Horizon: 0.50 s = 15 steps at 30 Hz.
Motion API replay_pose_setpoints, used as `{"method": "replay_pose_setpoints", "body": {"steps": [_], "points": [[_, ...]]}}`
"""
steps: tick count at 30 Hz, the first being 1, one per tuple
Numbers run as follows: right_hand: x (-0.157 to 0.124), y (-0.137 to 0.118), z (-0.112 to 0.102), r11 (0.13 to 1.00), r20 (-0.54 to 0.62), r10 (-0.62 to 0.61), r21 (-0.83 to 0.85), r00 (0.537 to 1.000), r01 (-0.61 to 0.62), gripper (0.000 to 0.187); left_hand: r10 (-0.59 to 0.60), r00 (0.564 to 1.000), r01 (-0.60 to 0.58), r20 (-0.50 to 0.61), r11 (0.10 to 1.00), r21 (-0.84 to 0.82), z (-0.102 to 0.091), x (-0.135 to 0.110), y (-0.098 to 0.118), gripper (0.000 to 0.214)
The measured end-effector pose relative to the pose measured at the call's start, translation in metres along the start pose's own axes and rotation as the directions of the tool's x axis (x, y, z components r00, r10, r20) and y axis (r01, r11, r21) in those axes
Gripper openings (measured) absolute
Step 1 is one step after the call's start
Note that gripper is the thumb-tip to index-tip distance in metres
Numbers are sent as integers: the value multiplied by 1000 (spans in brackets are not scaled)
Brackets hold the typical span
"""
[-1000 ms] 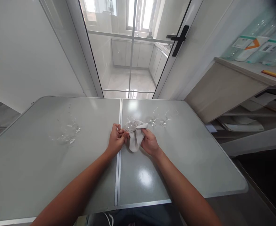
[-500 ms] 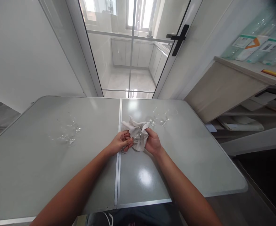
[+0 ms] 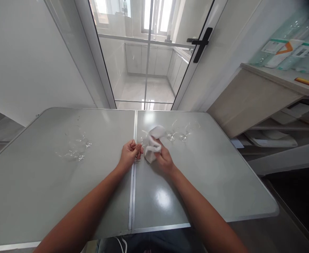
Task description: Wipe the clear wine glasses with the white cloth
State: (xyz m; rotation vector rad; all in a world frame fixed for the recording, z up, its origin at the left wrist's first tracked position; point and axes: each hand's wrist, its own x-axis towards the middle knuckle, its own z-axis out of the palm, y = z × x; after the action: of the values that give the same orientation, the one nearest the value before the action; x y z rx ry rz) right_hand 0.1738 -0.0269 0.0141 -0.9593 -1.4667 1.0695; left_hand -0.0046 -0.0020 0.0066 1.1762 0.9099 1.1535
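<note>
Over the middle seam of the grey folding table (image 3: 51, 196), my left hand (image 3: 129, 155) is closed round the stem of a clear wine glass (image 3: 142, 140). My right hand (image 3: 164, 159) grips a white cloth (image 3: 153, 143), bunched against the glass bowl. The cloth hides part of the glass. Both hands hover just above the tabletop, close together.
Two clear wine glasses (image 3: 181, 131) stand right of the cloth. Several more clear glasses (image 3: 75, 147) sit on the table's left half. Behind the table is a glass door with a black handle (image 3: 200, 44). A beige shelf unit (image 3: 262, 95) with papers stands at the right.
The cloth has been drawn up and bunched smaller against the glass bowl. Both hands shifted slightly away from me, and the glass stands more upright in my left hand.
</note>
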Motion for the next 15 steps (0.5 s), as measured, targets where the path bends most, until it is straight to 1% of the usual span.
{"method": "replay_pose_setpoints", "body": {"steps": [1,2,3,4,5,7,9,11,12,13,15], "points": [[0,-1,-1,978,100,-114,-163,988,130,45,42,999,-38,-32,995,97,-2,-1,0,43],[0,-1,-2,918,194,-205,-301,959,257,46,103,993,-88,-59,972,219,-3,-2,-1,37],[0,0,-3,844,265,-261,-404,928,353,46,182,981,-144,-75,925,353,-5,-3,-2,30],[0,0,-5,780,315,-278,-478,908,404,45,268,961,-201,-74,855,479,-6,-4,-4,23],[0,1,-6,727,343,-275,-537,898,428,45,350,935,-254,-55,770,586,-7,-5,-6,17],[0,2,-8,646,361,-258,-626,896,438,44,470,882,-341,28,597,726,-8,-6,-11,13],[0,0,-8,593,354,-256,-677,900,435,46,521,842,-411,141,448,794,-8,-7,-15,13],[0,-3,-8,579,317,-270,-701,909,416,48,514,814,-476,270,325,818,-8,-7,-17,13],[0,-4,-8,594,285,-276,-700,918,396,47,504,797,-513,333,273,814,-8,-8,-17,14],[0,-5,-7,629,244,-276,-686,930,366,45,495,775,-552,393,226,803,-8,-9,-16,14],[0,-6,-7,748,134,-248,-603,959,278,34,488,722,-625,491,155,765,-9,-10,-14,14]]}}
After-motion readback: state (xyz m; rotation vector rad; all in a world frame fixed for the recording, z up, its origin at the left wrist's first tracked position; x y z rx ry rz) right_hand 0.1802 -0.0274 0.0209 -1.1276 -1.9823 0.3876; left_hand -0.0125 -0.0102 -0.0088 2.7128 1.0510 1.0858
